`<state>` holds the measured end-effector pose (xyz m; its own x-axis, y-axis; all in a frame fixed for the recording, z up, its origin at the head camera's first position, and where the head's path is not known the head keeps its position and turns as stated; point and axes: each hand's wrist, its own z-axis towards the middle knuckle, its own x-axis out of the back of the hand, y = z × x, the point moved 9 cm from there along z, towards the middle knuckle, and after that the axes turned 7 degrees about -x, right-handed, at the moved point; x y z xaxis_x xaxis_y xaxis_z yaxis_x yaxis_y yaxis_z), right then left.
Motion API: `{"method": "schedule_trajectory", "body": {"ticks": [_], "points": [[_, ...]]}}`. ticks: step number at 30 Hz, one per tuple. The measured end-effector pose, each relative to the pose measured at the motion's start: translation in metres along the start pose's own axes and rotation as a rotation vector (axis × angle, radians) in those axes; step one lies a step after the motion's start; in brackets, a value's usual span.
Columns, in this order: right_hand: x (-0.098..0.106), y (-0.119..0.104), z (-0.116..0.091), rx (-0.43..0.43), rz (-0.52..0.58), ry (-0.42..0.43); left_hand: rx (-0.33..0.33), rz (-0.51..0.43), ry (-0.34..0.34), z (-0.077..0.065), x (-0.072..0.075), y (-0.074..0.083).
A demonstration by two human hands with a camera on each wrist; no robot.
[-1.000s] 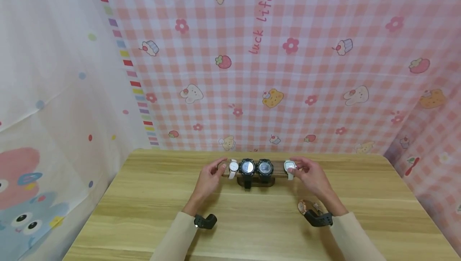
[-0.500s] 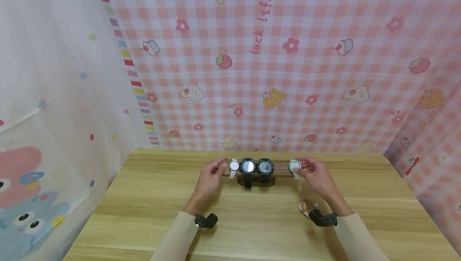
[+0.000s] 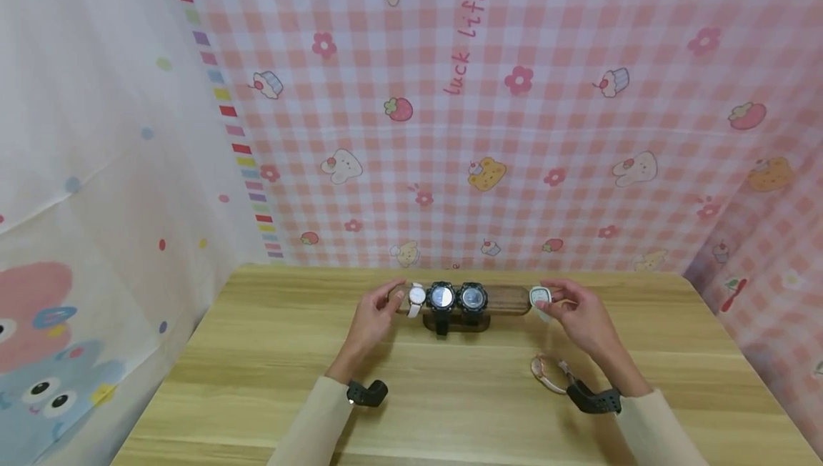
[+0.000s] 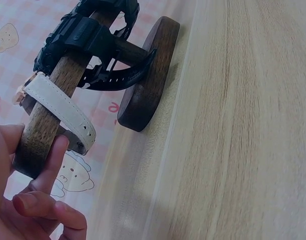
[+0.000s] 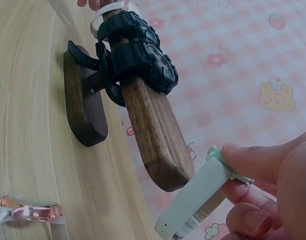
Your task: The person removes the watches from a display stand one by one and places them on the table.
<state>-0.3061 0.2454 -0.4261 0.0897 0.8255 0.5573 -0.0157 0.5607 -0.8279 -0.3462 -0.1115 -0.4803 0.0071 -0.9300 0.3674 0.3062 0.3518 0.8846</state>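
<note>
A dark wooden watch stand (image 3: 508,299) with a crossbar on a rounded base stands near the table's back edge. Its left bar end is pinched between thumb and fingers of my left hand (image 3: 376,312). Beside those fingers a white-strapped watch (image 4: 60,105) hangs round the bar. Two bulky black watches (image 3: 442,296) sit side by side at mid-bar. My right hand (image 3: 581,316) pinches a pale mint square-faced watch (image 5: 198,197) by its case. That watch is just off the bar's right end, its strap forming a loop.
A rose-gold watch with a white strap (image 3: 549,374) lies on the wooden table (image 3: 450,409), close to my right wrist. Pink checked cloth (image 3: 546,130) rises behind the table's back edge. A white printed cloth (image 3: 128,166) hangs at the left.
My right hand has drawn the mint watch rightward along the bar and off its end. My left hand stays on the bar's left end, and the black watches have not moved.
</note>
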Motion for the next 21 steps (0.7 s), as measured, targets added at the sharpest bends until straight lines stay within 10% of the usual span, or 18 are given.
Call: {"method": "schedule_trajectory", "body": {"ticks": [21], "points": [[-0.003, -0.022, -0.022, 0.058, -0.024, -0.027, 0.004, -0.006, 0.001, 0.001, -0.001, -0.001]]}}
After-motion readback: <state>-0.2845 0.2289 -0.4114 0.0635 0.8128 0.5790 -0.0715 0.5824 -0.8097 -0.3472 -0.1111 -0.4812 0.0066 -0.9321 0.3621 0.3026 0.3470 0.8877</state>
